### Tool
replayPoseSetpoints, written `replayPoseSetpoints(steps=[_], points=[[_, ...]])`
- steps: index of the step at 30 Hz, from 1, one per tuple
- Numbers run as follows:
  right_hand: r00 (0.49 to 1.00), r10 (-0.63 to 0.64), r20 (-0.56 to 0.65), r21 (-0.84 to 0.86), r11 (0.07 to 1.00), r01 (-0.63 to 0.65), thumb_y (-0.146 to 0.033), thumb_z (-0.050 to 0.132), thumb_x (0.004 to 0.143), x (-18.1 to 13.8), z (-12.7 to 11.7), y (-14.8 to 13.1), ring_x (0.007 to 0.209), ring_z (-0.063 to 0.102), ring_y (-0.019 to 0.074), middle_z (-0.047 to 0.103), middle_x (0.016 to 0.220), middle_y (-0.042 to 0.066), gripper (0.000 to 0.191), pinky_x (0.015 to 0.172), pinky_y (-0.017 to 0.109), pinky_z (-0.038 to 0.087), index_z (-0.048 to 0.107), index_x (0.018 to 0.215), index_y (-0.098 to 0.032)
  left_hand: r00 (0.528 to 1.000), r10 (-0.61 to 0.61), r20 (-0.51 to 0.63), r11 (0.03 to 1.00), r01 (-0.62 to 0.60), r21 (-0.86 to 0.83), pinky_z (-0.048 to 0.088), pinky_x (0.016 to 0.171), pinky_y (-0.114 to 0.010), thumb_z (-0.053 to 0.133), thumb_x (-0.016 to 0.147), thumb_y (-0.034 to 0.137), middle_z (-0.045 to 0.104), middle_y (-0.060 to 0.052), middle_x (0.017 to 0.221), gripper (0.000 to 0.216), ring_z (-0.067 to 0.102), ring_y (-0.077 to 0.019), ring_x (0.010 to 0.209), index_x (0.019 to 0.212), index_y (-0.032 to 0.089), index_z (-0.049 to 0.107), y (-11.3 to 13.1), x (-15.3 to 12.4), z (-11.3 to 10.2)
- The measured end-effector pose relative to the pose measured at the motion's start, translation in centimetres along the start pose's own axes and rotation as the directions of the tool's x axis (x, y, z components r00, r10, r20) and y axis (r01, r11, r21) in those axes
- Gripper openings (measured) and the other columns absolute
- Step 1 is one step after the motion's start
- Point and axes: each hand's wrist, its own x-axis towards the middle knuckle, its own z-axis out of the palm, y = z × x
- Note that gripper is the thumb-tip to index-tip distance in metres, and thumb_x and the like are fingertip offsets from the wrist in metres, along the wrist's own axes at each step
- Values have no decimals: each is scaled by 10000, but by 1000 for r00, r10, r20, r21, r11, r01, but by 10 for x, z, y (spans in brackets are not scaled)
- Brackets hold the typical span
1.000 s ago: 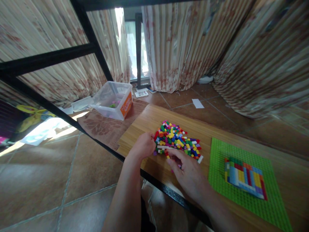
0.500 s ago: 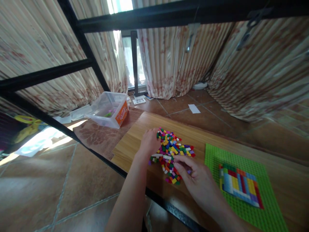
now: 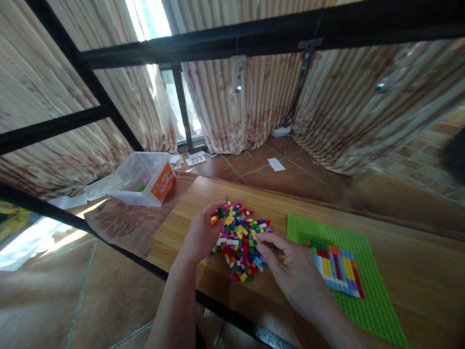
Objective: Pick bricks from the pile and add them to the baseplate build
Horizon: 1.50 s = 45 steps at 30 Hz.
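A pile of small coloured bricks [image 3: 241,237] lies on a low wooden table [image 3: 399,252]. My left hand [image 3: 199,235] rests against the pile's left side, fingers curled onto the bricks at its edge. My right hand [image 3: 290,269] sits at the pile's right side, fingers bent and pinched among the bricks; what they hold is too small to make out. To the right lies a green baseplate [image 3: 348,295] with a patch of coloured bricks [image 3: 336,266] pressed onto it.
A clear plastic box [image 3: 140,177] with an orange label stands on a brown mat [image 3: 123,223] on the tiled floor to the left. Black metal bars [image 3: 254,34] cross overhead. Curtains hang behind; papers lie on the floor.
The view has swung, shifting everything left. Both hands have drawn the brick pile into a tighter heap; my right hand moved from the pile's near edge to its right side.
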Motion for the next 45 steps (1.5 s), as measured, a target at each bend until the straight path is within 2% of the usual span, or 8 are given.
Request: replayPoseSetpoints(steps=[4,7,13,19,25,34,40,45], points=[[999,13,-42,72,997,-10,-319,532,899,-2,0,-1,792,683,186,741,936,39,227,699,291,517,705,1022,-241,983,48,175,930,20,-367,546,897,-328,589,826,189,676,-103,1239,424,672,-199,1032,1250,176,603,19,-15,9],[996,72,-45,246,967,-59,-372,522,910,-1,3,-1,777,668,174,722,879,30,236,680,278,511,687,1003,-231,967,107,232,879,17,-477,525,963,-341,629,811,200,665,-97,1257,437,654,-208,1107,1248,191,605,32,-20,23],[963,271,12,661,720,-211,-535,602,826,3,4,4,614,603,130,633,678,-15,342,586,254,488,618,771,-198,953,179,246,915,-69,-398,513,994,-334,606,877,222,642,-70,1307,402,610,-211,1200,1278,238,595,45,-29,54],[939,341,-40,763,617,-192,-486,700,753,1,-18,15,587,538,100,636,668,-18,302,561,230,443,668,738,-187,935,278,221,944,-223,-243,476,1036,-353,619,871,200,666,-47,1263,362,611,-208,1179,1228,257,639,61,-33,76],[913,364,-187,698,703,-137,-468,738,717,-4,-54,34,628,604,127,704,739,22,307,595,259,488,706,819,-180,919,327,220,940,-293,-174,454,1054,-381,612,875,208,621,-75,1309,440,583,-211,1205,1310,245,560,70,-39,102],[690,436,-578,419,884,-208,-444,685,718,-31,-126,96,673,654,176,746,788,66,372,661,337,532,759,951,-163,941,191,279,981,-178,-72,537,910,-406,555,853,172,646,-123,1208,419,654,-215,1028,1272,154,550,65,-39,140],[761,271,-590,44,951,-305,-336,569,791,-39,-129,106,867,707,247,770,944,103,332,845,419,532,765,998,-166,936,151,319,987,-159,-2,493,1014,-452,568,846,198,624,-144,1285,478,622,-244,1129,1317,133,522,69,-37,157],[797,246,-552,-46,945,-323,-323,572,794,-41,-129,111,906,706,248,766,1000,98,322,888,420,522,760,1013,-181,843,223,490,958,-284,52,310,1187,-481,703,717,185,457,-163,1480,761,411,-285,1385,1422,119,426,77,-35,151]])
